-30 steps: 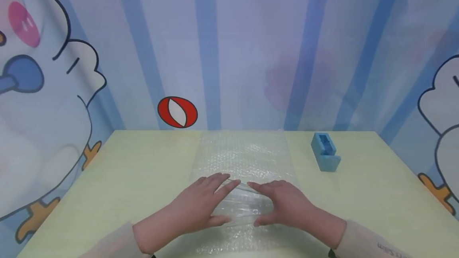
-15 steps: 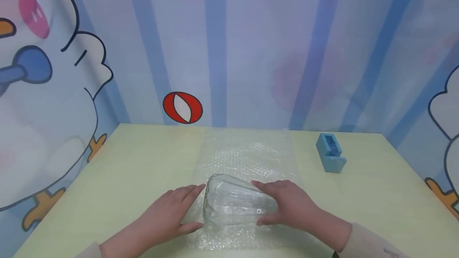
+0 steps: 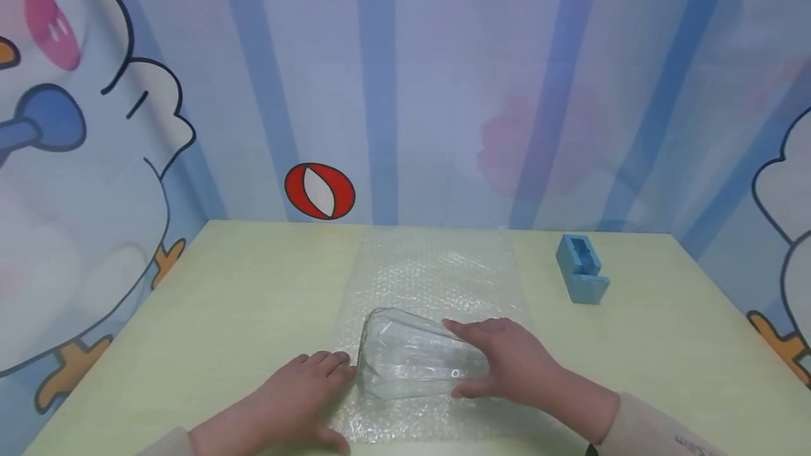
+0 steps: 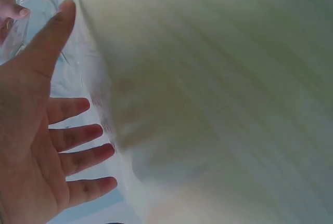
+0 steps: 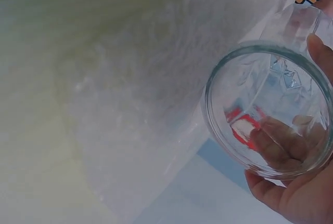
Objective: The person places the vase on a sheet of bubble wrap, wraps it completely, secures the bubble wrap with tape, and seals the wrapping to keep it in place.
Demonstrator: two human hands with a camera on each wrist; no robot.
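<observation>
A clear glass vase (image 3: 412,356) lies on its side on a sheet of bubble wrap (image 3: 437,266), its base toward the left. My right hand (image 3: 516,361) grips it near the mouth, thumb on the near side and fingers on the far side. The right wrist view looks into the vase's round rim (image 5: 209,96), with fingers seen through the glass. Beside the base, my left hand (image 3: 300,393) is low over the left edge of the wrap, holding nothing. Its fingers are spread in the left wrist view, where the hand (image 4: 31,146) shows its palm.
A blue tape dispenser (image 3: 584,280) stands at the back right of the pale yellow table (image 3: 272,280). Behind the table hangs a striped curtain (image 3: 437,90) with cartoon prints.
My left hand has moved from the vase's surface leftward past its base, then down toward the near-left edge of the wrap. The right hand keeps its grip on the vase.
</observation>
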